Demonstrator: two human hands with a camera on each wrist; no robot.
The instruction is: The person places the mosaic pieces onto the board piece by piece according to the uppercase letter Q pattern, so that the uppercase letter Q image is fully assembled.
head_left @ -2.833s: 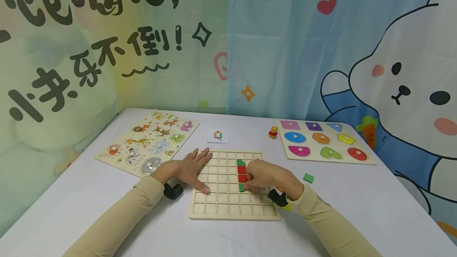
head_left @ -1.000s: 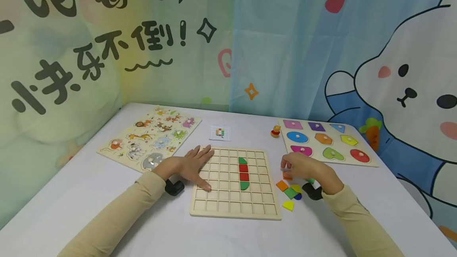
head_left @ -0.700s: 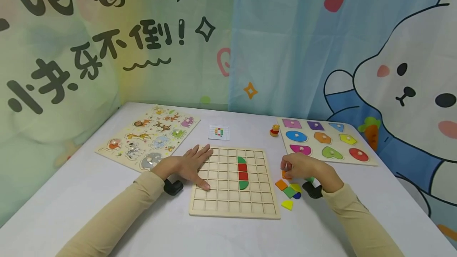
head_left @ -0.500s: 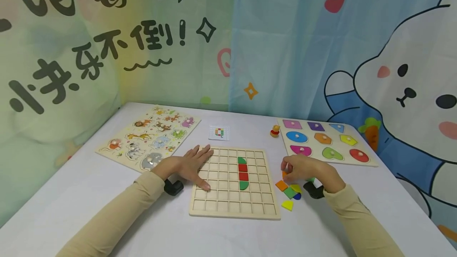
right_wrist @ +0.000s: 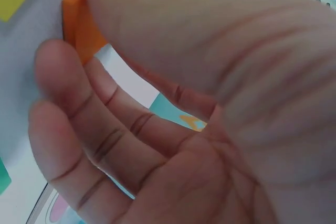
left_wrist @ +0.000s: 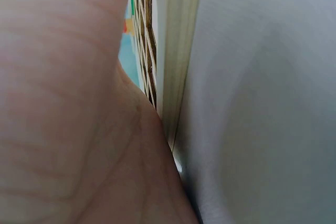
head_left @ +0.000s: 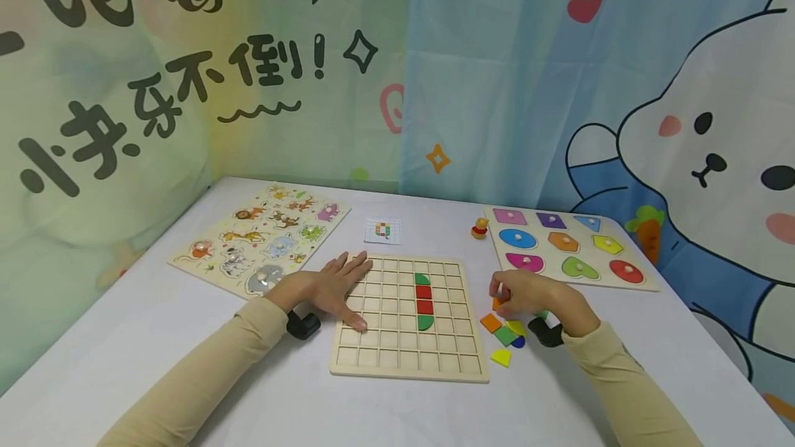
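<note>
My left hand (head_left: 326, 292) rests with spread fingers on the left edge of a wooden grid board (head_left: 404, 368). In one column of the board lie two red square tiles (head_left: 424, 299), with a green rounded tile (head_left: 421, 279) above and another green rounded tile (head_left: 425, 323) below. Right of the board, my right hand (head_left: 524, 293) pinches an orange tile (right_wrist: 89, 24) near the tabletop; the right wrist view shows the thumb against it, with the index fingertip hidden. Close by lie an orange square (head_left: 491, 323), a green square (head_left: 505, 335), yellow pieces (head_left: 500, 358) and a blue piece (head_left: 518, 341).
A pattern card (head_left: 381, 231) lies behind the board. An animal puzzle (head_left: 267, 240) is at the back left, a shape puzzle (head_left: 596, 274) at the back right. Beside the latter stands a small bear figure (head_left: 479, 228). Printed curtains hang behind the table.
My right hand has moved right, from the lower green rounded tile on the board to the loose tiles, where it now pinches an orange one. My left hand has stayed put.
</note>
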